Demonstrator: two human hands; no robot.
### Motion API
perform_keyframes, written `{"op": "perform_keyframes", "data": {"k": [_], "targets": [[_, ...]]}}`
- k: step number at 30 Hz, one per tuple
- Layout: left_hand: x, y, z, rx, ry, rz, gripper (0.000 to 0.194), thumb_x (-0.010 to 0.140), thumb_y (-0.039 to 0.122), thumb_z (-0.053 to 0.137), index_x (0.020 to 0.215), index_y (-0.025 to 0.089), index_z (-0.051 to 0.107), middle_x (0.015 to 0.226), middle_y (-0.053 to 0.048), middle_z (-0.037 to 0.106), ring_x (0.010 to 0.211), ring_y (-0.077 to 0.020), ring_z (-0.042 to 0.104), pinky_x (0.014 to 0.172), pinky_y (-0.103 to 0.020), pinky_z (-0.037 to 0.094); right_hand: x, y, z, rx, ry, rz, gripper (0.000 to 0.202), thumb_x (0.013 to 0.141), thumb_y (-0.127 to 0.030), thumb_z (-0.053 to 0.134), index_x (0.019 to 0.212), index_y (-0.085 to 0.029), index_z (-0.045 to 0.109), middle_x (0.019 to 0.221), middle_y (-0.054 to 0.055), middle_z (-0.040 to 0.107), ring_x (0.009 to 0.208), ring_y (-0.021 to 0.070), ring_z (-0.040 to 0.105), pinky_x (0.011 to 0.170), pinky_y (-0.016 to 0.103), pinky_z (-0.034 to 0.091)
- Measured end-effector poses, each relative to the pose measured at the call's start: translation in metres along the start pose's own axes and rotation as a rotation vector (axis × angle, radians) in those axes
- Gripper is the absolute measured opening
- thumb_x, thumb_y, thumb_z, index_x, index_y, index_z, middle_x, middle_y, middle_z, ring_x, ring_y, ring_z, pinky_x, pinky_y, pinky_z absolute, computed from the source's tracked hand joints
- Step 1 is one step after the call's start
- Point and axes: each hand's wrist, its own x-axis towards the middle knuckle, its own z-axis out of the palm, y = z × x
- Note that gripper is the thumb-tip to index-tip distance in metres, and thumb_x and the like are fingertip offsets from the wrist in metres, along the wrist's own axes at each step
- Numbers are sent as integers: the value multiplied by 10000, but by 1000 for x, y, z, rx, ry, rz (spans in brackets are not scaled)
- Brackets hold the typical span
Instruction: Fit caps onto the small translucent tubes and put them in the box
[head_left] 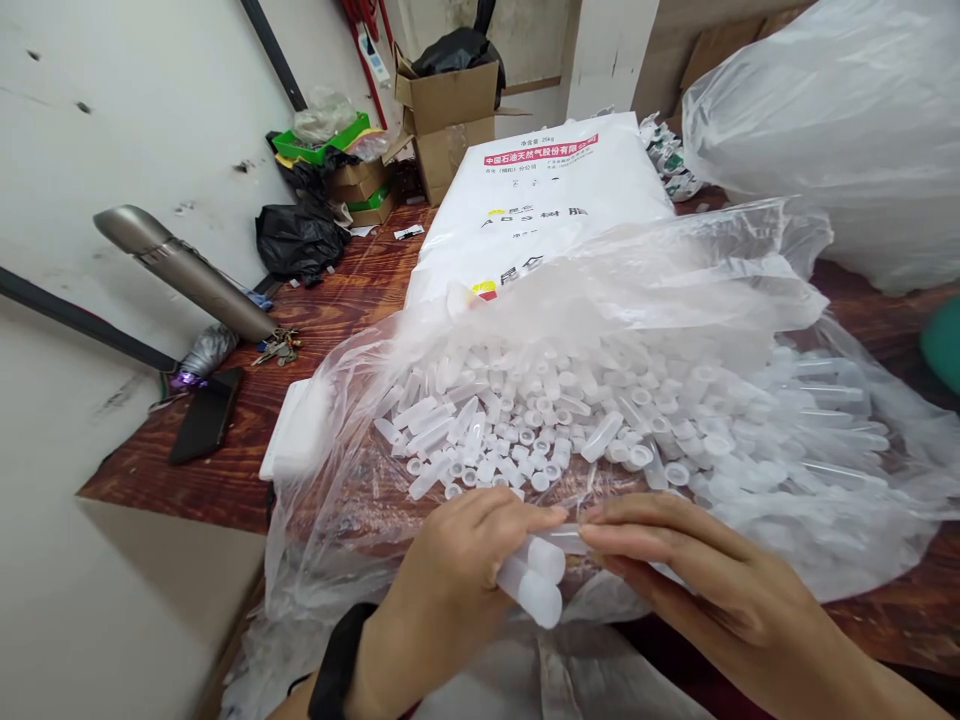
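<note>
The left hand (471, 548) is curled around 2 frosted-white cylindrical plastic tubes (541, 598) near 6 o'clock; the right hand (694, 562) pinches a 3rd translucent plastic tube (568, 540) beside them. Only these 3 look gathered; plenty is left loose in the white plastic heap (551, 410) at 12 o'clock from the hands.

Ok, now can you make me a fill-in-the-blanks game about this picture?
1. Two white tubes poke out of the ____ hand.
2. The wristband is coloured ____.
3. The white sack shows three big capital letters: ____.
4. A bunch of ____ lies by the metal flask.

Missing words: left; black; ABS; keys.
</note>
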Motion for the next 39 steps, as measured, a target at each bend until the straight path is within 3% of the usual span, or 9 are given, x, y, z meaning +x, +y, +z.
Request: {"op": "perform_keyframes", "data": {"k": [6, 9, 14, 18, 23, 26, 29, 33, 39], "targets": [[2, 7, 3, 77, 51, 32, 195, 1001, 256, 684, 1186, 203, 654, 929, -37, 763, 814, -197, 729, 726, -325, 583, -9, -3, 5, -31, -52, 194, 272, 1067, -319, 546, 1327, -326, 626, 1156, 17, 830, 1007, 201, 820, 839, 276, 678], [1, 9, 7, 66, 48, 31, 192, 1012, 275, 667, 1188, 201, 649, 935, -35, 766, 819, -199, 732, 734, -332, 580, -15, -4, 6, -97, -107, 155, 374, 1069, -345, 548, 1443, -346, 534, 1303, 23, 787, 1136, 214, 783, 955, 327, 652], [-2, 8, 11, 20, 22, 1, 151, 1024, 257, 640, 1164, 201, 632, 962, -37, 768, 854, -205, 733, 765, -338, 574, -13, -5, 8, -129, -143, 135, 390, 1090, -337, 494, 1480, -341, 482, 1351, 31, 765, 1185, 228, 762, 924, 344, 669], [-3, 6, 10, 24, -18, -90, 74, 1022, 271, 638, 1032, 198, 644, 891, -30, 741, 803, -203, 713, 708, -323, 561, -10, -6, 13, -67, -165, 111, 342, 1099, -281, 443, 1427, -355, 504, 1255, 14, 799, 1089, 206, 796, 880, 325, 676], [-9, 7, 12, 70, -17, -62, 104, 990, 139, 593, 1070, 200, 620, 936, -33, 754, 849, -211, 726, 774, -337, 574, -11, -9, 18, -74, -111, 11, 378, 1048, -194, 484, 1393, -343, 520, 1152, 18, 805, 1032, 216, 794, 879, 343, 661], [-6, 5, 4, 125, -90, -49, 153, 947, 78, 530, 993, 209, 594, 880, -32, 735, 810, -223, 708, 730, -339, 562, -6, -7, 18, -5, -177, 90, 353, 1059, -193, 464, 1380, -326, 526, 1162, 29, 784, 1043, 205, 782, 895, 328, 644], [10, -7, -17, 213, -82, -199, 179, 940, 98, 535, 1069, 216, 575, 940, -33, 737, 841, -223, 713, 758, -340, 563, 5, 4, 25, -79, -184, 205, 248, 1103, -305, 437, 1334, -282, 525, 1073, 57, 757, 940, 212, 782, 792, 328, 650], [44, -31, -44, 559, -136, -545, 34, 982, 226, 599, 1010, 210, 589, 920, -71, 736, 891, -292, 728, 778, -381, 548, 18, 25, 45, -262, -161, 105, 228, 1099, -282, 441, 1286, -232, 564, 1124, 109, 715, 1003, 266, 755, 845, 418, 630], [74, -50, -49, 582, -227, -587, 113, 955, 260, 640, 859, 204, 622, 869, -111, 755, 862, -319, 728, 744, -375, 500, 13, 35, 53, -310, -181, 60, 274, 1084, -174, 417, 1257, -198, 629, 1114, 114, 701, 990, 276, 756, 829, 431, 631]]}}
